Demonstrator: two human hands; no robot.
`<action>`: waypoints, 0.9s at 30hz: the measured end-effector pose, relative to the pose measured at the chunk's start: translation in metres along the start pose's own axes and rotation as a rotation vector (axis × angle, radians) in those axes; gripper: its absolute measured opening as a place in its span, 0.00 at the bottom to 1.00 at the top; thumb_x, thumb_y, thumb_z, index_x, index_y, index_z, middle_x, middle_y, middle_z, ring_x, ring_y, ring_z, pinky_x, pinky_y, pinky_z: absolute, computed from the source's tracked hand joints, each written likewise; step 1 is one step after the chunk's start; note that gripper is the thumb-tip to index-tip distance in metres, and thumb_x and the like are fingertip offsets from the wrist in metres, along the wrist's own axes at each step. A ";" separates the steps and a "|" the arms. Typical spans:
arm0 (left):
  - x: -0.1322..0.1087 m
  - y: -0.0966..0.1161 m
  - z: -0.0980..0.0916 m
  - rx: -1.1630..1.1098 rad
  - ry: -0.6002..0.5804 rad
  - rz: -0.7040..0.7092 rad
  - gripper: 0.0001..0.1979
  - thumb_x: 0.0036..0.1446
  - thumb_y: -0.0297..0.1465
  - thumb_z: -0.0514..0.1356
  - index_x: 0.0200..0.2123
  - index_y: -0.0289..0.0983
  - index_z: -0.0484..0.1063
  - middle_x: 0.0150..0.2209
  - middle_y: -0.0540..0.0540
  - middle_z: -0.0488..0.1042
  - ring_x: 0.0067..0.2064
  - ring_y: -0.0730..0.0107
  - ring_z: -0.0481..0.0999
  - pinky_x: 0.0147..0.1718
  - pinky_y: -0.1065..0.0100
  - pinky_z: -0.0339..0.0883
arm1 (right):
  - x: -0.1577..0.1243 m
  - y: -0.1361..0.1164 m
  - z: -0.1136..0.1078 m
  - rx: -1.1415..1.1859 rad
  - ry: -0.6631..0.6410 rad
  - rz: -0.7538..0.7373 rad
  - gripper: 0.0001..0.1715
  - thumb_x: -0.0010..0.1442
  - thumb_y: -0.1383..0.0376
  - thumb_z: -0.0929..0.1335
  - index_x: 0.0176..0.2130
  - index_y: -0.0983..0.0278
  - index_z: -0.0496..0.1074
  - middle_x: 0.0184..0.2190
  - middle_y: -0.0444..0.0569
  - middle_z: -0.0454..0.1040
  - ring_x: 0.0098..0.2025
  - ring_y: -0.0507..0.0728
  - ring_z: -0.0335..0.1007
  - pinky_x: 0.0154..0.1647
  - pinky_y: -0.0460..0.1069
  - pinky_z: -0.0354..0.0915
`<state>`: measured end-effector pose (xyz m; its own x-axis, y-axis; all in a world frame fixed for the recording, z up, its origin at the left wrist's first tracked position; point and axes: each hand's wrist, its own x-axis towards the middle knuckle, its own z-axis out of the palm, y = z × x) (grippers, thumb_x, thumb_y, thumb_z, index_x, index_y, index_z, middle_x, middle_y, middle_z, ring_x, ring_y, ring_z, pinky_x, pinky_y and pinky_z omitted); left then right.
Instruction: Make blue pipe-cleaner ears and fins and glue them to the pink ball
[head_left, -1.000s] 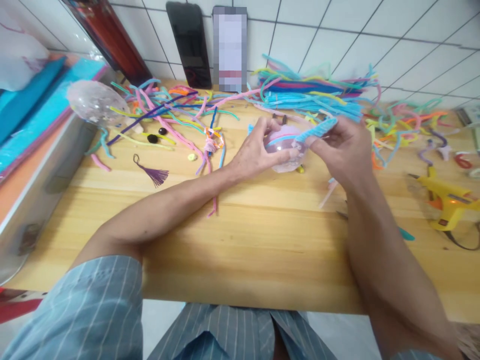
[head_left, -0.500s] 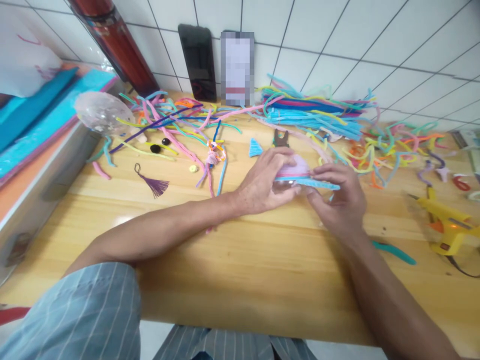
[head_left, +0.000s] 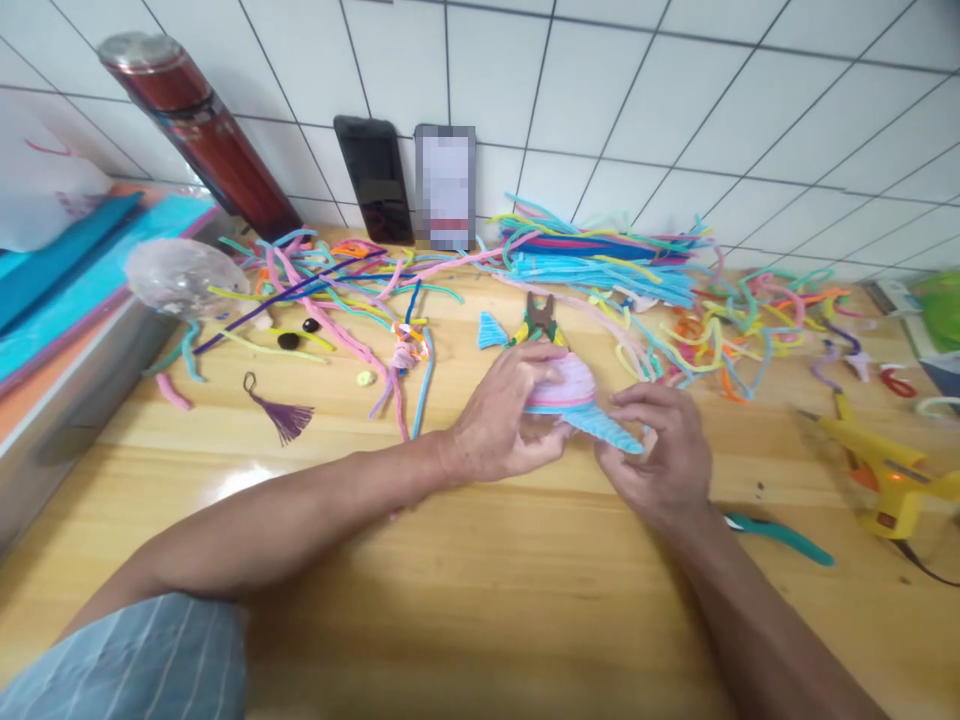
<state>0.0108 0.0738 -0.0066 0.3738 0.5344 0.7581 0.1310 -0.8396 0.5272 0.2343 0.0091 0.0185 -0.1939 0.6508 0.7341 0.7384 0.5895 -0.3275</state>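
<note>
My left hand (head_left: pixel 499 420) is curled round a clear ball (head_left: pixel 561 385) partly wrapped in pink pipe cleaner, just above the wooden table (head_left: pixel 480 580). My right hand (head_left: pixel 660 450) pinches a light blue pipe cleaner (head_left: pixel 607 430) that runs from the ball's lower edge toward the right. Both hands meet at the ball in the middle of the table.
Loose pipe cleaners (head_left: pixel 600 260) of many colours cover the back of the table. Pliers (head_left: pixel 538 318) lie behind the ball. A yellow glue gun (head_left: pixel 885 470) and teal-handled tool (head_left: pixel 780 535) lie right. A clear ball (head_left: pixel 176 278), purple tassel (head_left: pixel 281 410), red flask (head_left: pixel 199 130) and two phones (head_left: pixel 409 185) stand left and behind.
The hands and ball came down from a raised position to just above the table. The blue pipe cleaner, first held up and right, now angles down along the ball. The view tilted upward.
</note>
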 end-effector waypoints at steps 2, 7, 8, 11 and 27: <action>0.000 0.000 0.001 -0.004 0.006 0.007 0.29 0.62 0.34 0.69 0.61 0.45 0.60 0.62 0.33 0.75 0.65 0.47 0.76 0.62 0.42 0.74 | 0.001 0.001 -0.001 0.003 -0.006 -0.007 0.25 0.59 0.70 0.74 0.52 0.50 0.73 0.42 0.49 0.81 0.42 0.65 0.82 0.40 0.63 0.79; 0.001 -0.001 0.000 0.006 0.001 0.033 0.28 0.63 0.36 0.69 0.61 0.43 0.62 0.62 0.31 0.75 0.65 0.47 0.76 0.62 0.42 0.74 | 0.001 0.001 -0.001 0.030 -0.025 -0.021 0.24 0.59 0.71 0.74 0.52 0.49 0.74 0.41 0.47 0.83 0.41 0.64 0.84 0.40 0.62 0.79; 0.001 -0.001 -0.001 0.014 -0.001 0.037 0.27 0.63 0.36 0.68 0.61 0.43 0.62 0.62 0.31 0.74 0.66 0.47 0.76 0.63 0.41 0.73 | 0.001 0.001 -0.001 0.037 -0.024 -0.017 0.25 0.59 0.71 0.74 0.53 0.49 0.75 0.41 0.47 0.84 0.41 0.64 0.84 0.40 0.61 0.79; 0.002 0.000 -0.003 0.037 -0.004 0.075 0.25 0.64 0.36 0.67 0.61 0.44 0.63 0.64 0.31 0.74 0.68 0.46 0.74 0.66 0.38 0.70 | 0.001 0.001 0.001 0.057 -0.017 0.000 0.24 0.60 0.72 0.74 0.53 0.50 0.75 0.41 0.47 0.84 0.42 0.64 0.84 0.41 0.60 0.79; 0.022 -0.012 -0.005 -0.010 -0.040 0.130 0.07 0.76 0.31 0.59 0.54 0.40 0.72 0.56 0.39 0.83 0.63 0.60 0.80 0.64 0.53 0.74 | 0.018 0.002 0.008 0.153 -0.009 0.275 0.04 0.68 0.66 0.73 0.43 0.55 0.77 0.40 0.45 0.83 0.40 0.57 0.80 0.41 0.54 0.76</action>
<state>0.0133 0.0962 0.0058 0.4237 0.4168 0.8042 0.0703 -0.9003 0.4296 0.2274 0.0256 0.0259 -0.0071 0.7995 0.6006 0.6584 0.4558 -0.5990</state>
